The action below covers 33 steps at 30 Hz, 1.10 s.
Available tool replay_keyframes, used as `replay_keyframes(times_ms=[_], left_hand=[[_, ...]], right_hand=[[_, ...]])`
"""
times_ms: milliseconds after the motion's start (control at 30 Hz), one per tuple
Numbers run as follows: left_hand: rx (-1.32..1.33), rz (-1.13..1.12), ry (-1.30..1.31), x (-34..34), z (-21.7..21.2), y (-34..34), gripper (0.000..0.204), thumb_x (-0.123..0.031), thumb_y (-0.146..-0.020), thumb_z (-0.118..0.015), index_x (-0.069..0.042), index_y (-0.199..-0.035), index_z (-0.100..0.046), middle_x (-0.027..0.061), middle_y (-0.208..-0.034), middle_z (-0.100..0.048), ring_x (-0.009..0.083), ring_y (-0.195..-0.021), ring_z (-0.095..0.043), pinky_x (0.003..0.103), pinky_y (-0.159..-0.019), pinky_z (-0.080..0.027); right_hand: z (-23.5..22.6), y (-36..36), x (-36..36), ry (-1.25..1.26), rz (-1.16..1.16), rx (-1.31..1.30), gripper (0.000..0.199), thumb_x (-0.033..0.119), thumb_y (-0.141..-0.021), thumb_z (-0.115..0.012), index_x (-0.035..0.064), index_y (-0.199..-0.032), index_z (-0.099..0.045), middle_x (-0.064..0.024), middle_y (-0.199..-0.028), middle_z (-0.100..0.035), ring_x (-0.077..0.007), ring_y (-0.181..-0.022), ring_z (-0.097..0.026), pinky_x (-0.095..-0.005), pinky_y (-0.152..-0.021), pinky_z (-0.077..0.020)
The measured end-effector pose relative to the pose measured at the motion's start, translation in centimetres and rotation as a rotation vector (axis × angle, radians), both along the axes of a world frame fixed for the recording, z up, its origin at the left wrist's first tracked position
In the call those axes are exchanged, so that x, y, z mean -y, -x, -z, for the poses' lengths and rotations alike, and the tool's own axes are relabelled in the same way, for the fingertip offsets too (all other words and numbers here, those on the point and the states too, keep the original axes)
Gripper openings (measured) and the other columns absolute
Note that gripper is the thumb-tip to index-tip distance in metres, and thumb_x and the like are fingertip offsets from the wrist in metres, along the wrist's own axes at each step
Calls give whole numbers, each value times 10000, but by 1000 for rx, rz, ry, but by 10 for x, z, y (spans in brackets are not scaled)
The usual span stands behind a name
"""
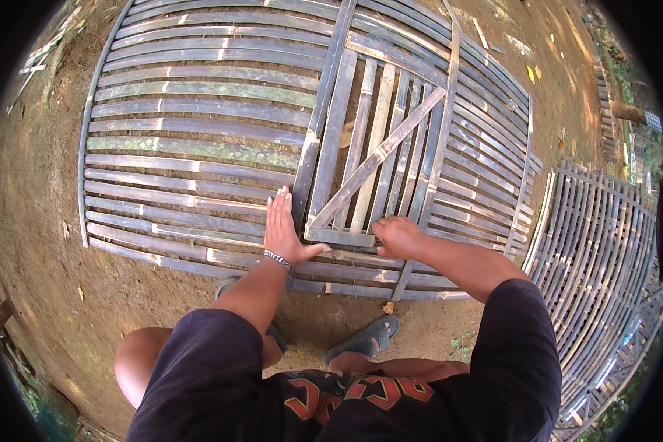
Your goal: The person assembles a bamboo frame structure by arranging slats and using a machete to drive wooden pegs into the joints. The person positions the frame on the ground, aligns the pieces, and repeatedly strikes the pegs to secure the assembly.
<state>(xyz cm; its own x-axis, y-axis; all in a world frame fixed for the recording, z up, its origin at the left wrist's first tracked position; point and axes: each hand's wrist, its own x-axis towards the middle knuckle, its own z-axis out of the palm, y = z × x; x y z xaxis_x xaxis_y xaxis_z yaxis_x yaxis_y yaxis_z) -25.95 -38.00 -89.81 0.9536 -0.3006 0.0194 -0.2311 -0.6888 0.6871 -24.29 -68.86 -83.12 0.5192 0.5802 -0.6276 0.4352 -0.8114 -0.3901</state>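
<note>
A large panel of weathered bamboo slats (199, 166) lies on the ground before me. Set into it is a narrower gate-like section (376, 155) with upright slats and a diagonal brace (379, 153). My left hand (283, 232) rests flat, fingers stretched, beside the lower left corner of that section, its thumb pointing right. A bracelet circles that wrist. My right hand (398, 237) is closed at the right end of the section's bottom rail (339, 236). A thin dark strip shows just below the rail, leading to this fist; whatever the fist grips is mostly hidden.
Another bamboo lattice panel (597, 272) lies at the right. My sandalled feet (365, 340) stand on bare brown soil at the panel's near edge. Loose sticks (51, 44) are scattered at the far left, and stacked wood edges the far right.
</note>
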Motion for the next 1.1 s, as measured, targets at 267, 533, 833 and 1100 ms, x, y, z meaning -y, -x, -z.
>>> replay_keyframes(times_ms=[267,533,833,1100], left_hand=[[40,5,-12,9,1,0,1491,-614,-436,-939,74,-1528,-194,293,-1601,-253,435,-1500,-250,566,-1248,-150],[104,-62,77,15,13,-2,1350,-446,-539,-928,43,-1560,-192,284,-1594,-286,464,-1470,-295,563,-1236,-193],[88,-61,39,6,29,8,1172,-624,-746,-783,57,-1530,-239,295,-1589,-275,466,-1475,-272,571,-1226,-196],[641,-30,596,59,-141,-115,948,-585,-996,-504,47,-1583,-110,252,-1613,-201,390,-1483,-298,523,-1206,-273]], right_hand=[[9,5,1,-26,21,3,372,271,-736,-776,13,-957,-626,-170,-993,-678,-368,-957,-683,-472,-848,-562],[-37,-16,15,-205,-20,25,345,242,-741,-775,10,-931,-605,-174,-890,-654,-389,-860,-669,-483,-790,-557],[-179,-39,19,-45,243,-93,254,136,-777,-778,65,-830,-541,-87,-788,-570,-230,-721,-565,-407,-644,-456],[-301,-95,58,-62,654,17,628,394,-790,-829,88,-1307,-646,-148,-1159,-705,-305,-1119,-654,-416,-1005,-490]])
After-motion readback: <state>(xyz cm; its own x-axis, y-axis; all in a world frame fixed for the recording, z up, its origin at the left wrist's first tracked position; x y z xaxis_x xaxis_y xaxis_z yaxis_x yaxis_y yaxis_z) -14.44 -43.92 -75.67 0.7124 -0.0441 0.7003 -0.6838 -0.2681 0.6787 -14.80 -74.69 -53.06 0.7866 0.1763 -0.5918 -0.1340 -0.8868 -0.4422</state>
